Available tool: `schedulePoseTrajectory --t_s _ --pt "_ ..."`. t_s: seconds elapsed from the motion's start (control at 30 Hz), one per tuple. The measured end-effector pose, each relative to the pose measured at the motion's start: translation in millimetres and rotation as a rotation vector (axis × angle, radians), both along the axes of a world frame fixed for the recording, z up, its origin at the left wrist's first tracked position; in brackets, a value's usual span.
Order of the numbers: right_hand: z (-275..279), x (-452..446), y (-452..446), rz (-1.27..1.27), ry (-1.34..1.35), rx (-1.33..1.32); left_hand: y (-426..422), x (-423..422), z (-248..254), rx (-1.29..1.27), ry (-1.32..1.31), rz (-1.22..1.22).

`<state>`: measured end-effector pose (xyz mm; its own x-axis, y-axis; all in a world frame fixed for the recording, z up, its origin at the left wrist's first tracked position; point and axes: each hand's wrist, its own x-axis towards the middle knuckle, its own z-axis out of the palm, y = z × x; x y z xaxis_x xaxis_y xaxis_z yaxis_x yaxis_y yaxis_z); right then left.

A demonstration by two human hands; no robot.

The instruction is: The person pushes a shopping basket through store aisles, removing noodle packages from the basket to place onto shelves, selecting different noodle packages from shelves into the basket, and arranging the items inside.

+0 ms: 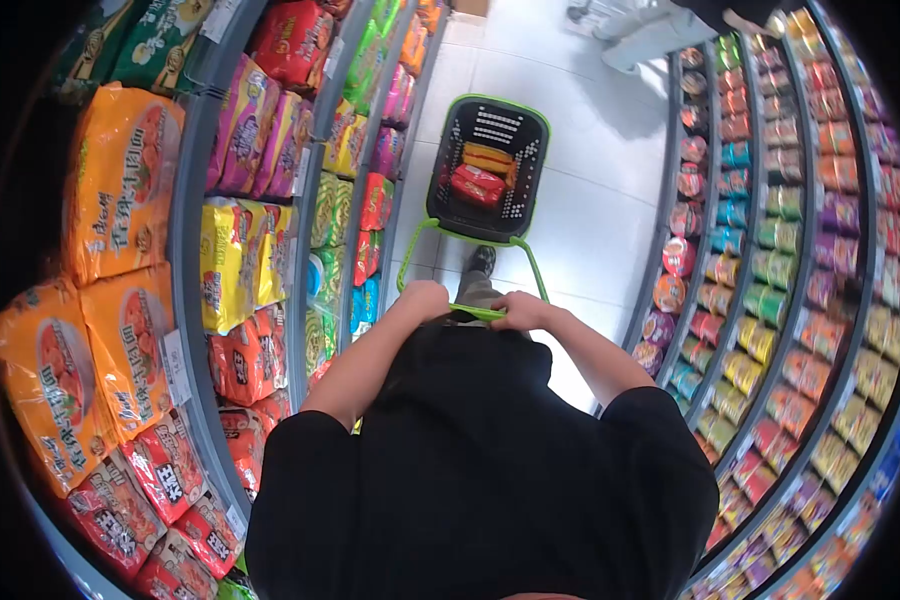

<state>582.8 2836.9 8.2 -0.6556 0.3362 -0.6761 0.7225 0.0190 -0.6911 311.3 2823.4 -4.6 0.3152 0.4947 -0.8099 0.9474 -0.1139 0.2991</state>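
Both my hands are wrapped round the green handle of a shopping basket, held just in front of my body. My left hand grips its left end, and my right hand grips its right end. The dark basket with a green rim is on the floor ahead of me. Inside it lie a red packet and, behind that, a yellow-orange packet. My foot shows just behind the basket.
Left of me, shelves hold bagged instant noodles, such as a large orange pack and yellow packs. Rows of cup noodles line the right shelves. Another person stands at the far right of the tiled aisle.
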Motion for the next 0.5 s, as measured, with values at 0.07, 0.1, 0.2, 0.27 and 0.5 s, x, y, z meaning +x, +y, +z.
schedulePoseTrajectory --t_s 0.07,0.1,0.2,0.27,0.5 --pt "11.2 -6.5 33.3 0.029 -0.05 -0.168 25.0 6.5 36.9 -0.033 0.014 0.008" --pt "15.5 -9.6 51.6 0.029 -0.114 -0.326 40.8 8.0 50.2 -0.057 0.016 -0.012" --pt "10.1 -11.5 86.9 0.046 -0.056 -0.388 72.3 1.2 45.9 -0.03 -0.037 -0.02" --pt "-7.2 -10.9 106.4 0.043 -0.038 -0.502 92.3 -4.7 38.8 -0.011 -0.081 -0.03" --pt "-60.4 -2.2 189.2 -0.654 0.089 -0.691 158.8 -11.2 31.6 -0.07 -0.202 -0.069"
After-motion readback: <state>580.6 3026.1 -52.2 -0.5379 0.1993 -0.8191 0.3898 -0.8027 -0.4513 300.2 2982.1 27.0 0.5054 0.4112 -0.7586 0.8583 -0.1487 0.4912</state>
